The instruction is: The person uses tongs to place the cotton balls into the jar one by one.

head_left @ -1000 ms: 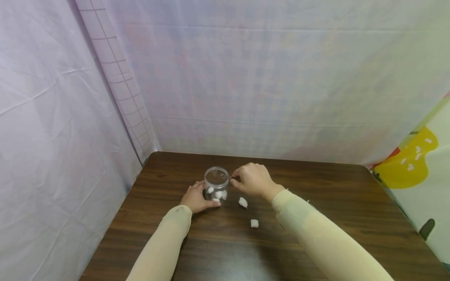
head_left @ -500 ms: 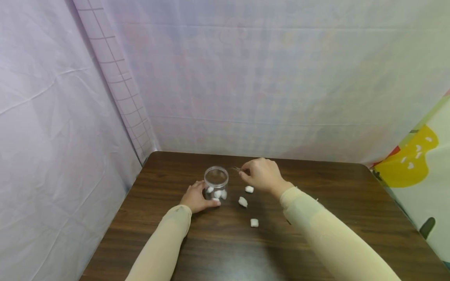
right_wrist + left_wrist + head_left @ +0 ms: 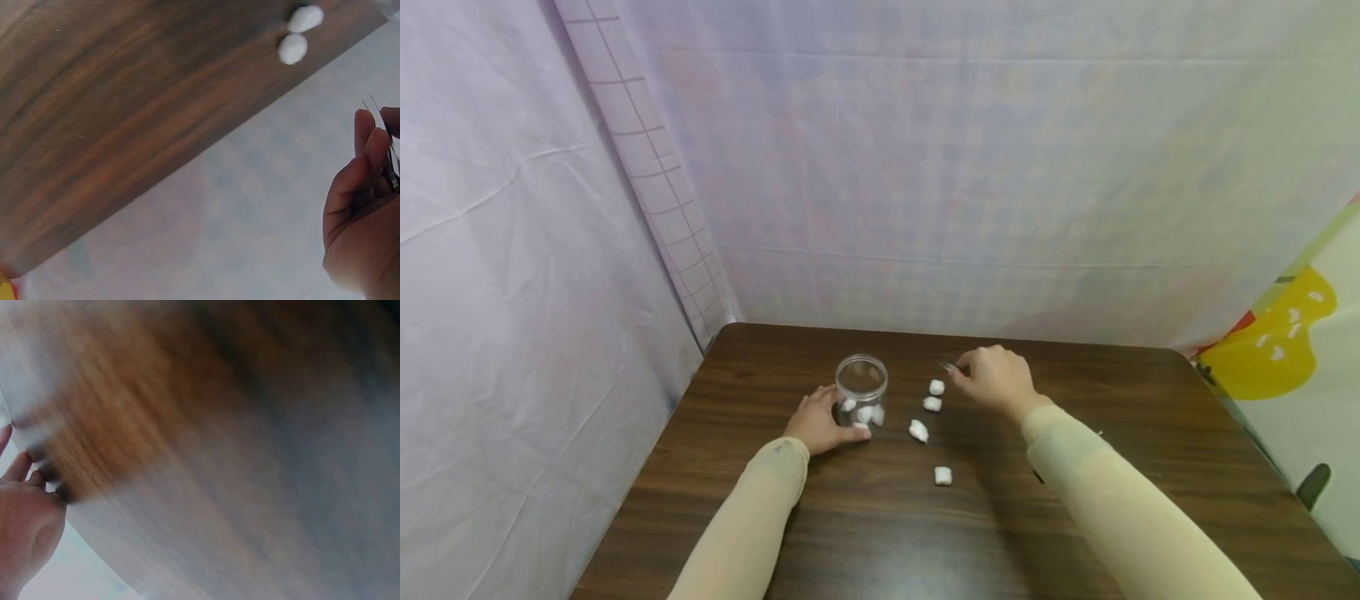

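Note:
A clear round jar (image 3: 861, 377) without a lid stands on the brown table, with several white cotton balls (image 3: 865, 414) inside near its bottom. My left hand (image 3: 820, 423) holds the jar low down, thumb in front and fingers round the far side. In the left wrist view that hand (image 3: 31, 512) shows at the left edge. To the right of the jar, my right hand (image 3: 996, 377) pinches metal tweezers (image 3: 951, 367), raised over the table. Their two thin tips are slightly apart with nothing between them in the right wrist view, where the right hand (image 3: 362, 194) is partly cut off.
Between jar and right hand lie loose cotton balls: two close together, a far one (image 3: 937, 387) and one (image 3: 932, 404) just nearer, then a ragged one (image 3: 918, 431) and a squarish one (image 3: 943, 476). White curtains (image 3: 925, 167) hang behind the table (image 3: 865, 533).
My right hand has moved right with the tweezers, from over the jar's rim to beyond the cotton balls. Two cotton balls it hid have come into view. The left hand and jar have stayed put.

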The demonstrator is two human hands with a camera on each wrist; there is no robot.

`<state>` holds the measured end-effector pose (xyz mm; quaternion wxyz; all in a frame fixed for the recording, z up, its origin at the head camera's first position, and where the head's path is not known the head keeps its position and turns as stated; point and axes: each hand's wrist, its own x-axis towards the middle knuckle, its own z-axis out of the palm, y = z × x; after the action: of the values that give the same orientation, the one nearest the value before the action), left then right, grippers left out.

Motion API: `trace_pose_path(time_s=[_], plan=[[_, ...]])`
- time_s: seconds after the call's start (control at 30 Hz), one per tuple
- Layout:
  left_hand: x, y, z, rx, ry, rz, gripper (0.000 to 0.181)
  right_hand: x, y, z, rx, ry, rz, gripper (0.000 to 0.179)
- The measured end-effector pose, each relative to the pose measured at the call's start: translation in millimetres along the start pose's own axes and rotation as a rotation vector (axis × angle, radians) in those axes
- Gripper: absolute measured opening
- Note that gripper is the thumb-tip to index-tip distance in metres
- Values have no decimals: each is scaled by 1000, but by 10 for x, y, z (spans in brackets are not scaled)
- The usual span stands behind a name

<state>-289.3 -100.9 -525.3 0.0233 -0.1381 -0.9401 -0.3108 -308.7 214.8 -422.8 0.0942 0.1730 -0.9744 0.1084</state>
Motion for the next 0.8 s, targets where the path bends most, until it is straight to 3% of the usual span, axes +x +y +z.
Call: trace_pose_path(time_s=[0.43,0.8], plan=[[9,-31,19,1,-6,-1,93,-75,260,227,-33,-84,83,22],[13,-33,20,10,0,-1,92,-31,275,370,-22,-73,88,22]])
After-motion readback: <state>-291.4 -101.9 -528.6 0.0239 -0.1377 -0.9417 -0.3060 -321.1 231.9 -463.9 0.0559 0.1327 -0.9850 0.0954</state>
